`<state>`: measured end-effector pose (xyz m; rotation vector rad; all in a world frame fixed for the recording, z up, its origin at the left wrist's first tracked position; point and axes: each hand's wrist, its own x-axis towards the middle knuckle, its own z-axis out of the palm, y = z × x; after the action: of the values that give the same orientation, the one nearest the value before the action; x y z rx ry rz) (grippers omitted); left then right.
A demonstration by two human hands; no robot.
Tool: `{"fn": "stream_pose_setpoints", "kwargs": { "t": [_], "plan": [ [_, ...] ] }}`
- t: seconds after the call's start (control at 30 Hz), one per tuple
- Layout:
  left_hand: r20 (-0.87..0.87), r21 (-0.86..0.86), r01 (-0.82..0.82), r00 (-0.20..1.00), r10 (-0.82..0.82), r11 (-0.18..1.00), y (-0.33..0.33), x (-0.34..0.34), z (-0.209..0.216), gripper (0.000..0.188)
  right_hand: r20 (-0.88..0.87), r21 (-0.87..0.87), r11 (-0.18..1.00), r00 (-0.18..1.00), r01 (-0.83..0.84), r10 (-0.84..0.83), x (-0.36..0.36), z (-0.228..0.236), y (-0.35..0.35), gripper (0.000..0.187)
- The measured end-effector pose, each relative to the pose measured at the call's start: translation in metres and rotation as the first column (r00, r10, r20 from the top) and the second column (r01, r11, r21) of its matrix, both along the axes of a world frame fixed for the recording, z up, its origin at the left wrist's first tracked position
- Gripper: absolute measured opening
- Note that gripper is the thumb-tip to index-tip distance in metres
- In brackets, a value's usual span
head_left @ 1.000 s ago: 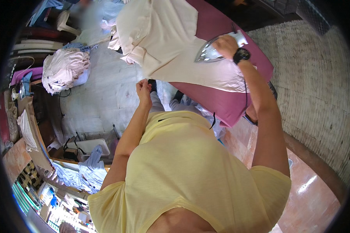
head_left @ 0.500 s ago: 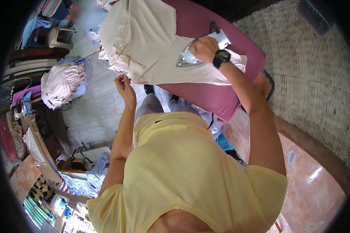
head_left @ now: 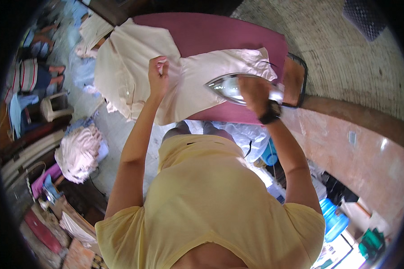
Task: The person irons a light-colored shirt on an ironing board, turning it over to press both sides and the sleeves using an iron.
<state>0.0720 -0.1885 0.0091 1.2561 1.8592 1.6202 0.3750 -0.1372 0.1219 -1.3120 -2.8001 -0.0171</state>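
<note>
The right hand (head_left: 255, 89) is wrapped tight round the handle of the iron (head_left: 231, 87), on the cream shirt's (head_left: 175, 85) right half. The left hand (head_left: 158, 74) pinches its middle. Soft, limp cloth on the maroon board (head_left: 220, 33), best held by a seam; the iron looks heavy.

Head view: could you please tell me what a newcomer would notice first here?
A cream shirt lies spread over a maroon ironing board at the top centre. The right hand grips a shiny iron on the shirt's sleeve, while the left hand pinches the fabric. A pink laundry heap sits at the left.
</note>
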Motion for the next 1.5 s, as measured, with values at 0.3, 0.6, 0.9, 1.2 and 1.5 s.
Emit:
{"fn": "stream_pose_setpoints", "kwargs": {
  "t": [0.3,0.6,0.9,1.2,1.5],
  "plan": [
    [-0.402,-0.465,0.426,0.68,-0.614,0.776,0.16,0.104,0.0,0.033,-0.31,-0.413,0.796,0.753,0.443,-0.58,0.099,0.035,-0.056,0.066],
    [-0.085,-0.672,0.529,0.639,-0.764,0.518,0.204,0.157,-0.012,0.025,-0.219,-0.377,0.812,0.809,0.445,-0.545,0.008,-0.056,-0.058,0.06],
    [0.134,-0.537,0.724,0.58,-0.804,0.433,0.267,0.238,-0.022,0.046,-0.202,-0.262,0.701,0.672,0.663,-0.712,0.009,-0.061,-0.03,0.063],
    [0.269,-0.259,0.964,0.139,-0.953,0.068,0.296,0.252,0.01,0.029,-0.443,-0.567,0.453,0.209,0.688,-0.872,0.024,-0.062,0.001,0.056],
    [0.013,-0.515,0.856,-0.051,-0.999,-0.05,0.312,0.292,0.007,0.023,-0.392,-0.859,0.44,0.215,0.263,-0.894,0.023,-0.048,0.029,0.051]
  ]
}}
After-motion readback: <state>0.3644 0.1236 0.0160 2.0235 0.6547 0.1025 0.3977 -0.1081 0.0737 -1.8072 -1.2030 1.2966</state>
